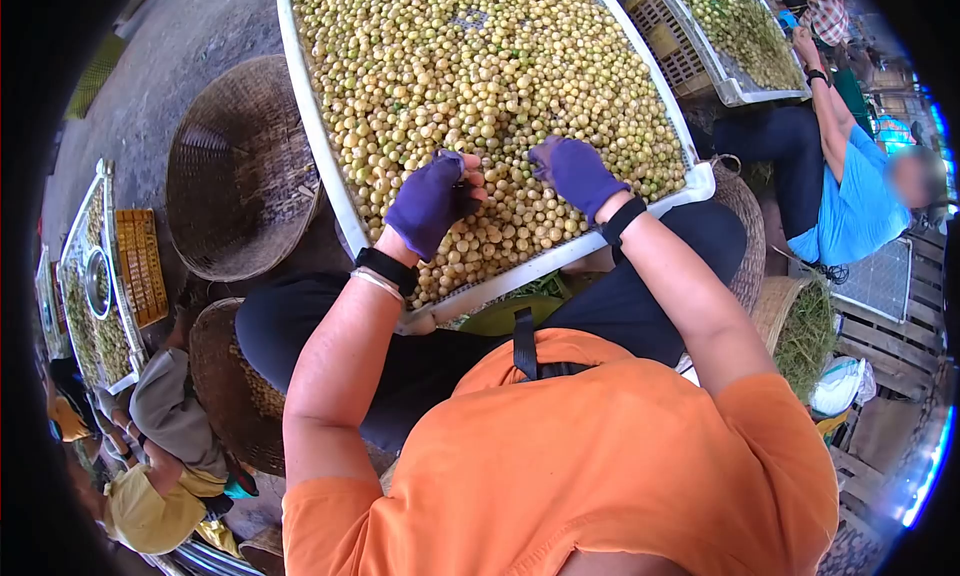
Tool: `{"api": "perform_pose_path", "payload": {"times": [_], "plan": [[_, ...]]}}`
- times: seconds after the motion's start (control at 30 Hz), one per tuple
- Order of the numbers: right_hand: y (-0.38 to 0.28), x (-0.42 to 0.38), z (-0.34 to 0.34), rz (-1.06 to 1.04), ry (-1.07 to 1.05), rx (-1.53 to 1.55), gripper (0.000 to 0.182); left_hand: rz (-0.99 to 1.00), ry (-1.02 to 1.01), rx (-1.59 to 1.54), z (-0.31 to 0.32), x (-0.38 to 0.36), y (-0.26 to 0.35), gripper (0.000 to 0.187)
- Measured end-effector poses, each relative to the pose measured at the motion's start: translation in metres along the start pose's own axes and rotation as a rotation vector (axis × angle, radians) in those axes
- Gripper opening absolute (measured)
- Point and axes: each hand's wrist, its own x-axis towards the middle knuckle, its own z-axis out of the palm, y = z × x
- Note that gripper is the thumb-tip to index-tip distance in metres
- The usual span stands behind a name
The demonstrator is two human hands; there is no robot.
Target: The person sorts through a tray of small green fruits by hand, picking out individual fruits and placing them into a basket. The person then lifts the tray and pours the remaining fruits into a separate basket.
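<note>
Purple fingerless gloves cover both hands in the head view, leaving the fingertips bare, probably for feeling the small round yellow-green fruit heaped in the white tray. That tray rests tilted across the person's lap, its near rim at 6 o'clock, which keeps the fruit within easy reach. The left hand sits on the heap with fingers curled, thumb and fingertips pinched at something small; whether it has hold of a fruit I cannot tell. The right hand lies palm down on the fruit, fingers bent and hidden beneath. A woven basket stands at 9 o'clock beside the tray. At 2 o'clock a person in blue leans at a second tray.
</note>
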Motion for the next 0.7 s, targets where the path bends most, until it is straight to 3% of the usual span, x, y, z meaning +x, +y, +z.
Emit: {"api": "perform_pose_path", "payload": {"times": [0.07, 0.17, 0.23, 0.33, 0.43, 0.53, 0.63, 0.7], "plan": [[-0.003, -0.001, -0.016, 0.056, 0.111, 0.235, 0.018, -0.024, -0.061, -0.127, -0.006, 0.006, -0.003, 0.027], [-0.011, -0.015, -0.054, 0.644, 0.092, 0.900, 0.023, 0.003, -0.124, -0.124, -0.012, 0.003, -0.004, 0.031], [0.002, -0.031, -0.061, 0.634, 0.235, 1.400, 0.018, 0.000, -0.071, -0.107, -0.010, 0.000, -0.004, 0.029], [0.022, -0.073, -0.099, 0.627, 0.445, 1.552, 0.021, 0.011, -0.095, -0.047, -0.014, 0.003, -0.008, 0.030], [0.047, -0.141, -0.144, 0.577, 0.760, 1.305, 0.025, -0.006, 0.000, 0.033, -0.007, -0.006, -0.006, 0.029], [0.097, -0.218, -0.158, 0.739, 0.934, 1.072, 0.031, -0.002, -0.041, 0.050, -0.006, -0.010, -0.006, 0.029], [0.154, -0.287, -0.137, 1.121, 0.848, 0.702, 0.038, -0.025, -0.076, 0.048, -0.001, -0.011, -0.009, 0.033], [0.218, -0.347, -0.090, 0.959, 0.585, -0.087, 0.041, -0.069, -0.158, -0.164, 0.009, -0.010, -0.012, 0.036]]}}
